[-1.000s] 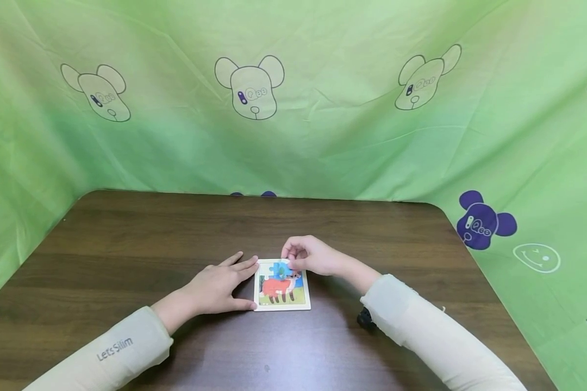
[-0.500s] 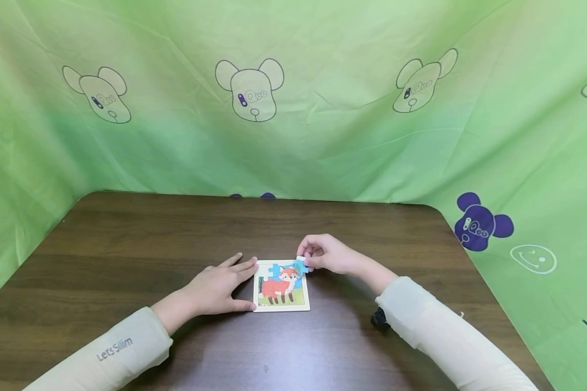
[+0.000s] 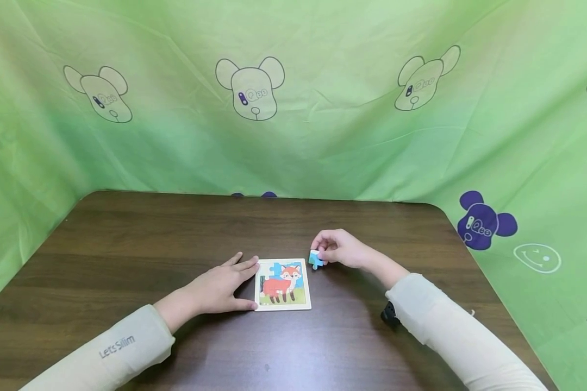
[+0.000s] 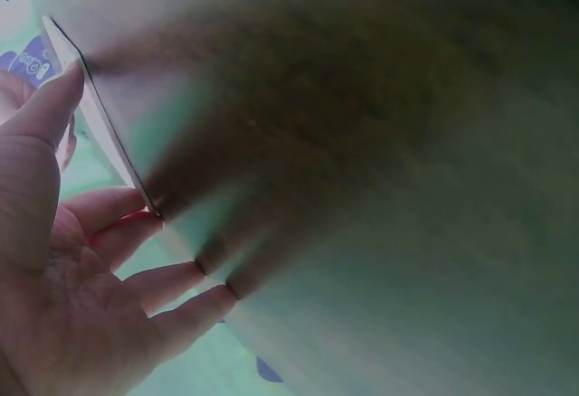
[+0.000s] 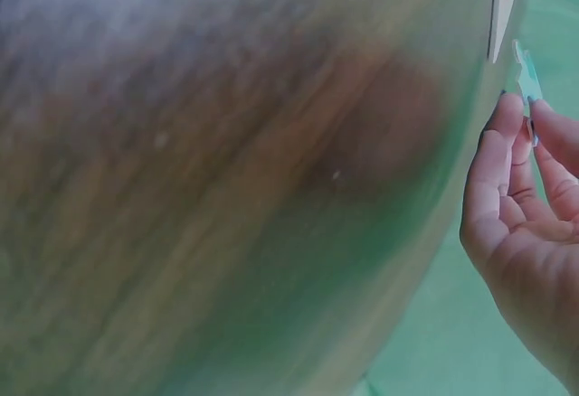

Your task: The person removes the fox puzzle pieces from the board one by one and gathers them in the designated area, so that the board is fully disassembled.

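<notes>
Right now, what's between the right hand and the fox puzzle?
In the head view, a small puzzle piece, pinched by the right hand, is between that hand and the fox puzzle.

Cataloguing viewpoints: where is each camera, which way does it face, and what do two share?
Head: worn on the head, facing forward and down at the table, fox puzzle and backdrop; the left hand, right hand and sleeves show.
Left wrist: worn there, facing across the table; the left hand shows at the puzzle's edge.
Right wrist: worn there, facing across the table; the right hand shows.
Head and right wrist share the puzzle piece pinched in the right hand.
</notes>
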A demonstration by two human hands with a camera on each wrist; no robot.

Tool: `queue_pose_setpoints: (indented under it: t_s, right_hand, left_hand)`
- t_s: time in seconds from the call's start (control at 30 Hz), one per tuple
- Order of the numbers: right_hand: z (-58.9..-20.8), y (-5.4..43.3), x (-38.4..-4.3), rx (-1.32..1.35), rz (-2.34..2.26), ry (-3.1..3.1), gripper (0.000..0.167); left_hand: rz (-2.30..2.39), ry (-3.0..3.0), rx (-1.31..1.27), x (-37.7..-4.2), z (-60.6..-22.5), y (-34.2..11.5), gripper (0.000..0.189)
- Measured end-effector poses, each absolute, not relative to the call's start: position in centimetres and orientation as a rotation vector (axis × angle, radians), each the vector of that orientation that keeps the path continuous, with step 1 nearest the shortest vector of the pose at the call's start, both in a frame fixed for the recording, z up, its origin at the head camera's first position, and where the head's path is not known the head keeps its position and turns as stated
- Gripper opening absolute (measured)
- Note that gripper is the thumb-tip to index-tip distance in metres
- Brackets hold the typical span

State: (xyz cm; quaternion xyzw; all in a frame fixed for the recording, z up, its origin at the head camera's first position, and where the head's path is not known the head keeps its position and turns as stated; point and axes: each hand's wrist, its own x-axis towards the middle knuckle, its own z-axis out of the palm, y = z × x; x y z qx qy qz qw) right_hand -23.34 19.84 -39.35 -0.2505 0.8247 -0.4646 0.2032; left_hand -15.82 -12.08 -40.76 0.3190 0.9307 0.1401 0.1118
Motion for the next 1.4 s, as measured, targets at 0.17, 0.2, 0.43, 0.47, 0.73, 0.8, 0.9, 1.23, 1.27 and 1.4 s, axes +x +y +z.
queue_pose_setpoints:
  t_s: [0.17,0.2,0.43,0.47,0.73,0.8,0.9,1.23,1.27,1.4]
  right_hand:
    - [-39.3,20.3,-23.7,-0.687,-1.265,2.324,0.011]
    - [-39.3,20.3,-23.8,-0.689,-1.256,2.333,0.011]
    - [-39.7,20.5,-24.5,-0.721,-1.219,2.361,0.013]
    - [-39.7,20.6,-24.6,-0.718,-1.217,2.362,0.013]
    - [-40.1,20.7,-24.9,-0.696,-1.155,2.436,0.014]
    - [-40.3,20.8,-25.0,-0.709,-1.146,2.457,0.014]
    - [-40.3,21.1,-25.1,-0.720,-1.131,2.483,0.014]
    - [-39.6,20.2,-24.8,-0.749,-1.088,2.517,0.014]
    - [-39.6,20.0,-24.7,-0.761,-1.083,2.513,0.013]
    - [-39.1,18.7,-24.3,-0.827,-1.037,2.504,0.011]
  left_hand:
    - [0.419,2.714,0.946,-15.9,-40.6,-12.0,0.084]
    - [0.418,2.711,0.948,-15.9,-40.5,-12.0,0.084]
    - [0.420,2.702,0.962,-16.1,-40.3,-12.0,0.083]
    - [0.420,2.702,0.964,-16.1,-40.3,-12.0,0.083]
    - [0.405,2.708,0.963,-16.1,-40.4,-12.0,0.083]
    - [0.404,2.709,0.967,-16.1,-40.4,-12.0,0.083]
    - [0.406,2.707,0.972,-16.1,-40.4,-12.0,0.083]
    - [0.405,2.708,0.961,-16.0,-40.5,-12.1,0.083]
    - [0.404,2.710,0.963,-16.0,-40.5,-12.1,0.083]
    - [0.404,2.714,0.967,-16.1,-40.6,-12.1,0.083]
